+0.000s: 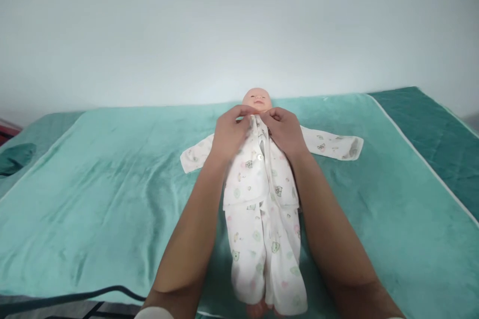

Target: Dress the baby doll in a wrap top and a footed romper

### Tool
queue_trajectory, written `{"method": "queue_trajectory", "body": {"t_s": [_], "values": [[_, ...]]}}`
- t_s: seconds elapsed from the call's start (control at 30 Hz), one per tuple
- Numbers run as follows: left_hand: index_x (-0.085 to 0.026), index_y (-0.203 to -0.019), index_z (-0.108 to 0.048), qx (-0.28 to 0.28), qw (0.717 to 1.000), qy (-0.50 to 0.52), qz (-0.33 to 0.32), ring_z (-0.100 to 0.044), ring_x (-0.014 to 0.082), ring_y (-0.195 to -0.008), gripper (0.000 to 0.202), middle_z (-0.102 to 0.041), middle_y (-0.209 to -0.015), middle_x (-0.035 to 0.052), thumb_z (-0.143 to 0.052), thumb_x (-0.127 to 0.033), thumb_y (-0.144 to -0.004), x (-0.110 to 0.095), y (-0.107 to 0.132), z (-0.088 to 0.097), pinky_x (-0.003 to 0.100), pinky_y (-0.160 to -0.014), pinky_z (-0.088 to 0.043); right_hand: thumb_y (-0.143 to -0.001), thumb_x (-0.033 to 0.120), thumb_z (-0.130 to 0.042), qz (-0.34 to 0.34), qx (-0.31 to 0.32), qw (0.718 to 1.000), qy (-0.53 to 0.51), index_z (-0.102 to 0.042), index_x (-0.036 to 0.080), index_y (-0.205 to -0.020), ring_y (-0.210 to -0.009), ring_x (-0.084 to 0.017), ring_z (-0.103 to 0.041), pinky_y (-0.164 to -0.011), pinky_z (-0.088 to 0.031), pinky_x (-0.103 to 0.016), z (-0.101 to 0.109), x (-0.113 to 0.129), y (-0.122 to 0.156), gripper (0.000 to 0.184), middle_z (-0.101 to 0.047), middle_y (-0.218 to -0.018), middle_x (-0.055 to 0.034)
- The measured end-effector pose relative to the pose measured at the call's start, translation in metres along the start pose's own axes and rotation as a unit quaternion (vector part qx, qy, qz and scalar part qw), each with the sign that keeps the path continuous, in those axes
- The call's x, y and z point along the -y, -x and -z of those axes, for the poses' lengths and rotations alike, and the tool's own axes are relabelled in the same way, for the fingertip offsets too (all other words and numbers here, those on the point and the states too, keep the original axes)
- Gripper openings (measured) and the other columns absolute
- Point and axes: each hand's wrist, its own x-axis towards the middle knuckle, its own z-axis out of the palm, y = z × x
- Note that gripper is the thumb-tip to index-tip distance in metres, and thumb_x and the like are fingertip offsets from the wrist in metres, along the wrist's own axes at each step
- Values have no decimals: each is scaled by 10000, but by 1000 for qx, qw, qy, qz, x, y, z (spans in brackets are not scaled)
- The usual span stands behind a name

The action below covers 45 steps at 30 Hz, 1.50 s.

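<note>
A baby doll point(257, 98) lies on its back, head toward the wall, its feet just showing below the trouser legs. It wears a white printed baby jacket point(243, 179) with sleeves spread to both sides, and matching trousers point(247, 254). At the neckline, my left hand point(234, 127) pinches the jacket's front edge on the left. My right hand point(283, 127) has its fingers closed on the other front edge, close beside the left. Below the hands the jacket front hangs partly apart, with a pale button visible. The fingertips partly cover the doll's neck.
A light green blanket point(112, 184) with some wrinkles covers the surface under the doll. Darker green cloth point(422, 124) shows at the right, and a white wall point(239, 25) rises behind. A dark cable point(75, 296) runs along the lower left.
</note>
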Motion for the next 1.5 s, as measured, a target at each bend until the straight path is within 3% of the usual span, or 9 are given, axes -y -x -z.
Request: {"method": "queue_trajectory", "body": {"t_s": [0.13,0.33,0.5,0.63,0.83,1.07,1.27,1.5], "values": [[-209,-931,-776,-33,999,-33,15,-684,197,-948,217,-752,-1023,48,-586,-141,-851,6,-13,-7,365,-954,-519,-857,380,-629,-3,38,998,44,-617,217,-729,-654,-150,-516,-604,-368,-292,6,3,2,207,-639,-709,-2],[-201,-881,-774,-71,997,-12,32,-660,173,-870,129,-707,-948,41,-649,-226,-865,17,-2,-11,343,-884,-528,-822,321,-655,-1,61,992,111,-621,225,-736,-660,-159,-537,-590,-364,-299,2,10,9,134,-668,-735,1],[-196,-896,-762,-66,994,74,50,-676,166,-836,112,-755,-882,17,-674,-249,-850,22,1,-9,319,-835,-536,-830,319,-652,-25,28,999,34,-686,204,-763,-731,-170,-597,-666,-429,-304,-3,5,4,138,-696,-781,-10],[-200,-918,-771,-56,990,126,44,-701,174,-870,132,-771,-905,21,-679,-271,-854,24,1,-9,316,-846,-556,-847,368,-646,6,-6,1000,-18,-716,199,-852,-815,-193,-646,-733,-489,-319,-6,4,2,183,-729,-873,-33],[-203,-898,-765,-54,988,142,41,-698,168,-854,109,-766,-892,19,-694,-269,-849,26,1,-9,311,-828,-560,-891,374,-572,19,22,1000,-12,-745,206,-882,-826,-193,-644,-725,-490,-312,-3,-1,3,242,-736,-878,-25],[-211,-916,-722,-56,988,144,19,-681,145,-822,83,-745,-893,11,-724,-222,-833,30,-1,-12,285,-804,-542,-815,344,-676,12,14,1000,6,-741,211,-914,-760,-157,-593,-744,-484,-311,-5,-2,2,179,-725,-952,-31],[-213,-979,-705,-26,989,146,28,-675,149,-826,141,-740,-908,17,-705,-306,-873,26,0,-12,285,-786,-526,-813,318,-679,15,29,997,70,-699,208,-899,-738,-155,-562,-747,-460,-319,-5,5,3,141,-708,-918,-25],[-205,-964,-717,-33,989,142,34,-651,141,-796,147,-723,-891,13,-667,-163,-832,27,-2,-13,280,-772,-519,-794,272,-674,19,41,997,63,-694,213,-971,-699,-133,-549,-690,-432,-293,-5,0,2,187,-688,-926,-9]]}}
